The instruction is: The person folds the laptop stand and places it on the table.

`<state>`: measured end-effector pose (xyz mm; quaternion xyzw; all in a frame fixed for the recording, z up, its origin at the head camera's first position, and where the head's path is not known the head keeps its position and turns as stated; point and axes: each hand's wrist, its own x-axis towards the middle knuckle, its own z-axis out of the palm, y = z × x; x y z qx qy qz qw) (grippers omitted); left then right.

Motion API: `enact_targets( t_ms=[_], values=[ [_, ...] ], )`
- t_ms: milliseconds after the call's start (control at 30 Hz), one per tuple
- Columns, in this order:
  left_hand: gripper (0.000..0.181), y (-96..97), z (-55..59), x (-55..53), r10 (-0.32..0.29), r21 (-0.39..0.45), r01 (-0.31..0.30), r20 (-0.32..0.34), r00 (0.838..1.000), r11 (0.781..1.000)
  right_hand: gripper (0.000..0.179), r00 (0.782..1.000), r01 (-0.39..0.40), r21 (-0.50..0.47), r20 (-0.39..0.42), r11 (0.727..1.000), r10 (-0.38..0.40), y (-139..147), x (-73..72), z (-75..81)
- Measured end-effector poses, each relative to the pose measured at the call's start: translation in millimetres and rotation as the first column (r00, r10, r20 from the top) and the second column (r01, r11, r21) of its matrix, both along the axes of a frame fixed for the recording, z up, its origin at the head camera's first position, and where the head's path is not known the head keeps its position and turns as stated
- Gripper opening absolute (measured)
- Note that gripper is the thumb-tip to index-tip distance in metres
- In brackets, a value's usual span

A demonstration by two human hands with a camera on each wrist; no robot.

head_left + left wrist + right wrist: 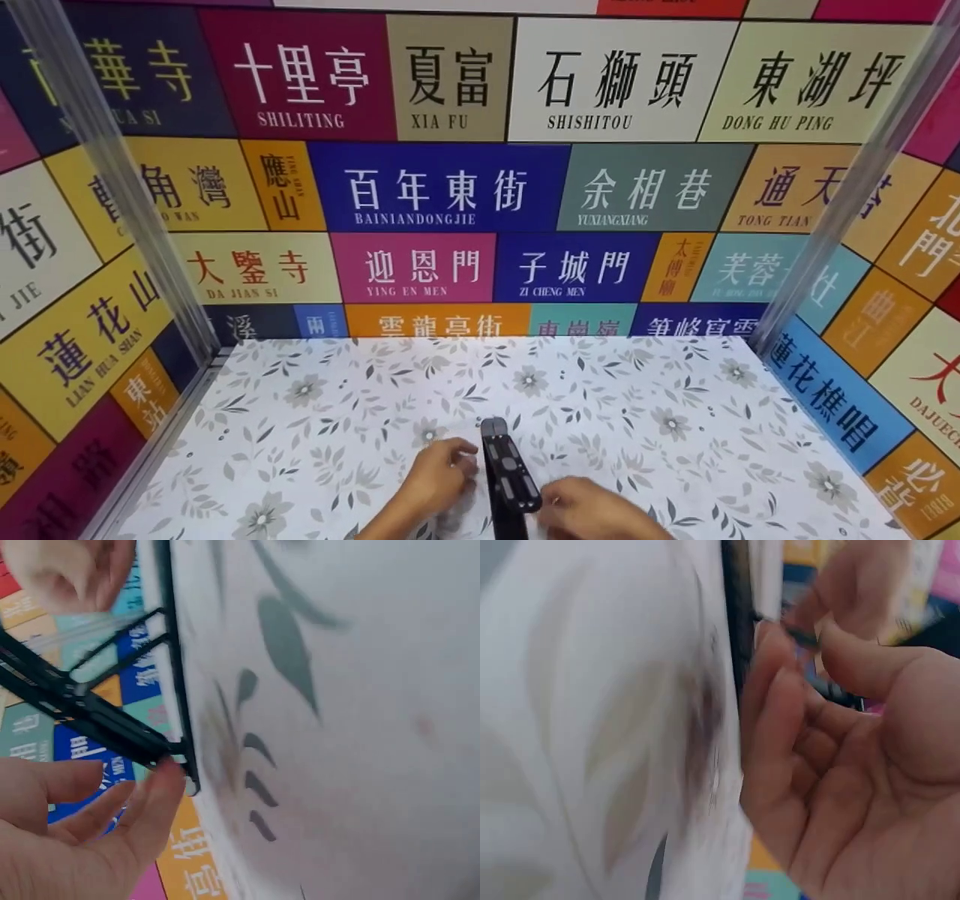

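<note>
A black folding stand (511, 471) stands on the patterned cloth, its slotted upper plate tilted up from a long flat base bar (507, 517). Thin struts (124, 652) join the plate to the base in the left wrist view. My left hand (442, 472) is at the stand's left, one fingertip (171, 769) right at the hinge end and the thumb held apart. On the other side, my right hand (592, 510) has loosely curled fingers close to the plate's near end. A gap shows between its thumb (847, 652) and index finger, with blurred dark parts beyond.
White cloth (337, 435) with grey leaves and flowers covers the table. Upright panels (442, 187) with coloured place-name blocks close off the back and both sides. Metal posts (832, 180) stand at the two back corners.
</note>
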<state>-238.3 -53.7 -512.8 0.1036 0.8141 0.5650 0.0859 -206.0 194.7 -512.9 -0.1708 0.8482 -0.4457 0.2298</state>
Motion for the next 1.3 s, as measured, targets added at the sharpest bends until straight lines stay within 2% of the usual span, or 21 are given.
enact_targets(
  t_ms=[33,67,100,133,167,200,267,300,367,433,500,633,700,867,1000,1067,1167,1233,1300],
  values=[
    [0.026,-2.1,1.3,4.6,-0.012,0.094,0.0,0.118,0.993,0.996,0.029,0.999,0.003,-0.09,0.052,0.996,0.002,4,-4.8,-1.4],
    [0.03,-4.1,2.5,8.5,-0.027,0.178,-0.017,0.245,0.969,0.984,0.028,0.993,0.004,-0.184,0.116,0.983,0.017,8,-9.1,-3.2],
    [0.036,-6.0,3.1,12.5,-0.049,0.255,-0.051,0.372,0.927,0.966,0.029,0.979,0.033,-0.281,0.201,0.959,0.025,11,-12.1,-5.5],
    [0.043,-7.9,2.9,15.6,-0.076,0.312,-0.082,0.464,0.883,0.947,0.032,0.959,0.076,-0.364,0.283,0.928,0.033,13,-14.0,-7.7],
    [0.05,-9.4,2.3,18.3,-0.105,0.352,-0.102,0.522,0.847,0.93,0.034,0.935,0.117,-0.429,0.35,0.896,0.045,15,-15.4,-9.7],
    [0.056,-10.6,1.6,20.9,-0.14,0.393,-0.116,0.565,0.813,0.912,0.037,0.913,0.16,-0.474,0.405,0.866,0.053,16,-16.4,-11.5],
    [0.067,-11.7,-0.1,24.3,-0.221,0.474,-0.128,0.612,0.759,0.871,0.043,0.862,0.246,-0.536,0.502,0.808,0.07,17,-17.6,-14.4],
    [0.07,-11.7,-0.9,25.7,-0.262,0.515,-0.129,0.618,0.742,0.848,0.047,0.837,0.277,-0.552,0.541,0.787,0.084,17,-17.9,-14.9],
    [0.077,-10.9,-1.8,28.0,-0.333,0.581,-0.123,0.613,0.717,0.804,0.056,0.801,0.319,-0.564,0.59,0.762,0.101,14,-18.3,-15.1],
    [0.081,-9.5,-1.7,28.9,-0.386,0.623,-0.11,0.603,0.698,0.775,0.063,0.776,0.342,-0.565,0.621,0.751,0.114,11,-18.7,-15.0],
    [0.085,-7.9,-1.7,29.0,-0.416,0.644,-0.094,0.592,0.69,0.759,0.067,0.753,0.365,-0.561,0.647,0.743,0.119,8,-18.8,-15.0],
    [0.086,-5.1,-1.3,28.8,-0.438,0.655,-0.082,0.588,0.68,0.752,0.064,0.749,0.387,-0.567,0.653,0.728,0.111,3,-18.5,-16.4],
    [0.085,-4.2,-1.3,28.9,-0.432,0.652,-0.093,0.595,0.678,0.752,0.062,0.753,0.391,-0.571,0.65,0.722,0.106,2,-18.5,-17.2],
    [0.083,-2.8,-1.2,28.6,-0.398,0.636,-0.123,0.61,0.685,0.762,0.063,0.759,0.396,-0.579,0.643,0.712,0.101,1,-19.4,-18.2],
    [0.081,-2.3,0.4,27.1,-0.397,0.643,-0.133,0.607,0.689,0.754,0.065,0.763,0.399,-0.589,0.639,0.703,0.102,0,-21.3,-16.4],
    [0.08,-2.1,2.1,25.8,-0.392,0.645,-0.141,0.607,0.691,0.751,0.066,0.772,0.393,-0.602,0.627,0.695,0.106,0,-22.8,-14.6],
    [0.075,-0.8,5.3,22.7,-0.366,0.642,-0.167,0.609,0.703,0.749,0.068,0.777,0.392,-0.612,0.62,0.687,0.108,0,-26.3,-12.0],
    [0.07,1.1,6.6,20.1,-0.328,0.635,-0.197,0.609,0.722,0.747,0.069,0.777,0.41,-0.603,0.623,0.684,0.084,-1,-29.1,-10.5],
    [0.068,3.5,6.5,17.0,-0.29,0.632,-0.217,0.598,0.747,0.744,0.068,0.772,0.441,-0.586,0.634,0.68,0.047,-4,-32.5,-9.8]
  ],
)
